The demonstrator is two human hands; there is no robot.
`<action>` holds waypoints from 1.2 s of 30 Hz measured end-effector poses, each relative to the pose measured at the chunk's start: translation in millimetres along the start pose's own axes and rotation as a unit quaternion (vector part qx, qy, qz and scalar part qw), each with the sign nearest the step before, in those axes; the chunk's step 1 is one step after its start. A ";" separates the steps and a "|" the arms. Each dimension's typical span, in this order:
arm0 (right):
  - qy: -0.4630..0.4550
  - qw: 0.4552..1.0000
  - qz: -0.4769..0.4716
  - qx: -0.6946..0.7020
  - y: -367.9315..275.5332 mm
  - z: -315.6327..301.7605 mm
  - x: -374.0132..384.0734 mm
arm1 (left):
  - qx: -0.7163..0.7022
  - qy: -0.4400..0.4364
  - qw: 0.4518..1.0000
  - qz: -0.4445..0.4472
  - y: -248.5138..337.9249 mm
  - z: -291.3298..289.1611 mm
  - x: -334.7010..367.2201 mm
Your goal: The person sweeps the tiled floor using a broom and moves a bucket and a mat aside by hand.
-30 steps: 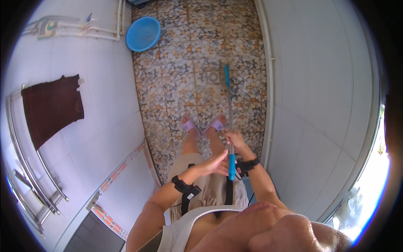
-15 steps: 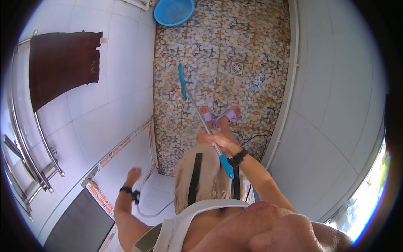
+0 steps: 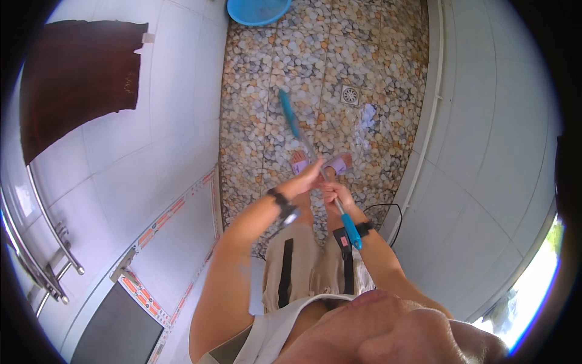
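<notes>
A long-handled floor cleaning tool (image 3: 351, 232) slants across the middle in front of my legs. It has a grey pole, a blue grip and a narrow blue head; the blur hides whether the head carries bristles or a rubber blade. Around the upper pole closes my left hand (image 3: 307, 176). Nearer my body, my right hand (image 3: 335, 193) is wrapped round the pole just above the blue grip. The head lies over the pebble-patterned floor (image 3: 248, 79), ahead of my feet in lilac sandals (image 3: 337, 162).
A blue basin (image 3: 259, 13) stands at the far left of the floor. A drain grate (image 3: 350, 94) lies right of the tool's head, with a white wet patch (image 3: 367, 116) beside it. White tiled walls (image 3: 470, 151) close in both sides. A dark red cloth (image 3: 82, 79) hangs on the left.
My left hand has come up from the lower left and taken hold of the pole. The tool's head has shifted right, and my right hand has moved slightly right with the pole.
</notes>
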State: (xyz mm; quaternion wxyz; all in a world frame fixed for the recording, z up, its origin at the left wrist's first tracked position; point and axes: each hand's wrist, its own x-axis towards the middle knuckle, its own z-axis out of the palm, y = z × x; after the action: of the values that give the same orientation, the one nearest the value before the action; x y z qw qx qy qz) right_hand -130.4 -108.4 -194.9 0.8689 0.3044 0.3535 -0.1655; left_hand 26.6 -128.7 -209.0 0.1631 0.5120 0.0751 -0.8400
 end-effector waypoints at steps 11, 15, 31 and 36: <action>0.090 0.978 -0.117 -0.147 -0.8 36.5 -112.3 | 0.102 0.091 0.978 0.156 -36.1 108.1 36.8; 0.088 0.973 -0.078 -0.197 18.9 55.0 -135.1 | 0.304 0.204 0.921 0.131 16.8 140.4 -85.8; 0.202 0.950 -0.147 -0.186 -6.0 13.9 -203.0 | 0.265 0.136 0.932 0.205 -50.0 149.1 87.0; 0.287 0.876 -0.234 -0.308 -9.2 6.6 -250.3 | 0.134 -0.012 0.990 0.052 -51.7 238.0 54.5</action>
State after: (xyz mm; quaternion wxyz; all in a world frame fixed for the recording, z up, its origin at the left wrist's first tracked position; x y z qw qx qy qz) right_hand -305.7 -101.5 -16.0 0.7153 -0.0361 0.6812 -0.1518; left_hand -213.4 -160.9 -148.7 0.1377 0.5222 -0.0665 -0.8390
